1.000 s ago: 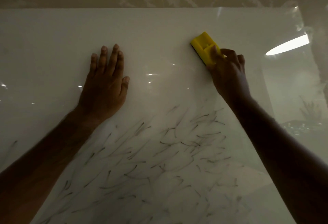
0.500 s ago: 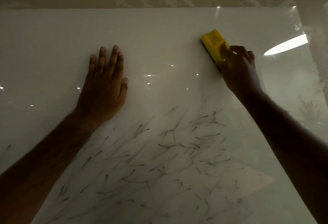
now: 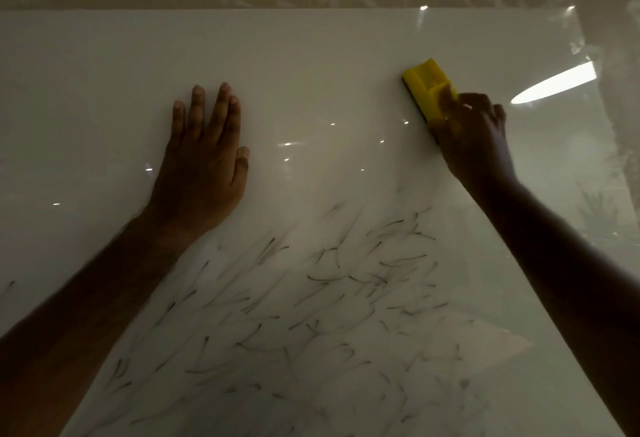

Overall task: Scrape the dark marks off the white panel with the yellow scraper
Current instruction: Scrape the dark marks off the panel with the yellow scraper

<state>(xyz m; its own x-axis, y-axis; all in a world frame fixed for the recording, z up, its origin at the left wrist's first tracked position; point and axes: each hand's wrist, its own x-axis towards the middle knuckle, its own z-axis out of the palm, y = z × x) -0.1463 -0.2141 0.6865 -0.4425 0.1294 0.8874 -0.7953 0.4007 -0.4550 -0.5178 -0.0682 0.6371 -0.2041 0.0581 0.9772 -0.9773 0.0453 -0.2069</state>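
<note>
Right now, head view only, so one pass. I've got the right hand [image 3: 474, 139] curled round the yellow scraper [image 3: 427, 88], pinching its near end; the free end sticks out toward the far edge of the white panel [image 3: 311, 56]. Scraper sits on the panel near the far right corner, on a patch that looks bare of marks.

Key relation: the dark marks [image 3: 329, 298] lie on the near side of that hand, spread across the middle and toward the near edge, well apart from the scraper. Its long axis runs from near-right to far-left, dark working edge along the left side as far as I can tell. Any useful stroke has to come back toward me, I reckon.

Left hand [image 3: 204, 166] is spread flat, fingers straight and close together, palm pressed on the panel left of centre. Its wrist is just beside the nearest marks, closer to them than the right hand, but it carries no tool.

Dim light; blade contact with the panel I can't confirm.
</note>
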